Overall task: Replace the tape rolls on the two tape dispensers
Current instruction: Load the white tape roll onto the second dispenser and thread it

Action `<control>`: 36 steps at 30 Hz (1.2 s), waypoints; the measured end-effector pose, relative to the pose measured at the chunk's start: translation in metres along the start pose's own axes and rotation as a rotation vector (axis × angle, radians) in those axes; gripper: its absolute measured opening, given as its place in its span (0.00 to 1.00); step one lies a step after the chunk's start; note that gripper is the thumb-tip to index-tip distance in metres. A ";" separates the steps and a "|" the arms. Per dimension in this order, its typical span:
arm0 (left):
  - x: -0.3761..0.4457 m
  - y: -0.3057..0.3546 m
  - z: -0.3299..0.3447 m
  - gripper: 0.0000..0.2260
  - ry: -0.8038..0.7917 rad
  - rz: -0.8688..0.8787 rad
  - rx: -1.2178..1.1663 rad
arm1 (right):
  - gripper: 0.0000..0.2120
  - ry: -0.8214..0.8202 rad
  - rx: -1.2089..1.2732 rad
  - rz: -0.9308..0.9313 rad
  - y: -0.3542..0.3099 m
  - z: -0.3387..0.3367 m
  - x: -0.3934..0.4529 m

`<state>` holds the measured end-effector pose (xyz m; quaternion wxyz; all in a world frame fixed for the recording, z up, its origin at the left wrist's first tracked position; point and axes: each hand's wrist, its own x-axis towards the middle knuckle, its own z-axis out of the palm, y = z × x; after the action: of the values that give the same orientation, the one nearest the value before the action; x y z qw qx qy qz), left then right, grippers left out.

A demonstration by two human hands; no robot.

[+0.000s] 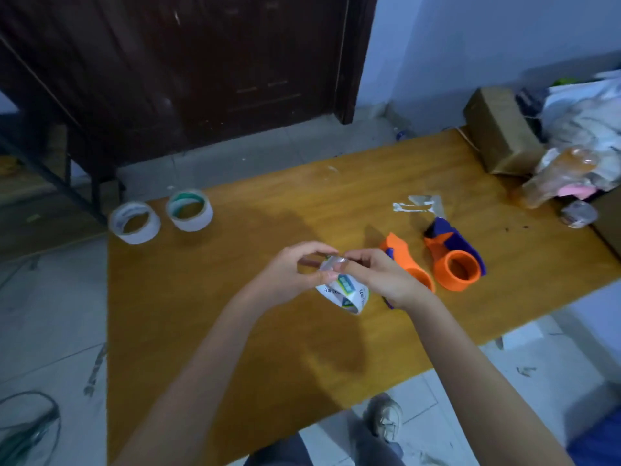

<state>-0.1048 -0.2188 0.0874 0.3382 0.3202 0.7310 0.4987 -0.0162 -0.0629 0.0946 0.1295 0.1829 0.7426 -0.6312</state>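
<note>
Both my hands hold a clear tape roll (342, 292) with a printed white core, just above the orange-brown table (235, 331). My left hand (292, 274) pinches its upper left rim. My right hand (379, 274) grips the top right, fingertips on the shiny tape edge. Two orange and purple tape dispensers lie to the right: one (408, 260) partly hidden behind my right hand, the other (455, 260) further right with its round orange hub bare. Two white tape rolls stand at the table's far left, one (134, 223) at the corner and one (189, 210) beside it.
Scraps of tape (418, 205) lie beyond the dispensers. A cardboard box (497, 132), a plastic bottle (557, 179), a small grey roll (578, 214) and a heap of bags crowd the far right. A dark wooden door (201, 68) stands behind. My shoe (386, 418) shows below the table edge.
</note>
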 end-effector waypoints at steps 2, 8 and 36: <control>0.006 0.013 0.029 0.15 -0.001 -0.001 -0.030 | 0.18 0.011 0.000 -0.001 0.013 -0.023 -0.019; 0.026 0.053 0.123 0.12 -0.066 -0.059 -0.140 | 0.16 -0.013 0.114 -0.056 0.057 -0.103 -0.075; 0.138 0.004 0.271 0.08 0.307 0.071 0.256 | 0.15 0.328 -0.244 0.207 0.172 -0.263 -0.002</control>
<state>0.0382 0.0330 -0.0074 0.1617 0.3062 0.8196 0.4564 0.0704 0.2189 -0.0129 0.0921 0.3410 0.8020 -0.4817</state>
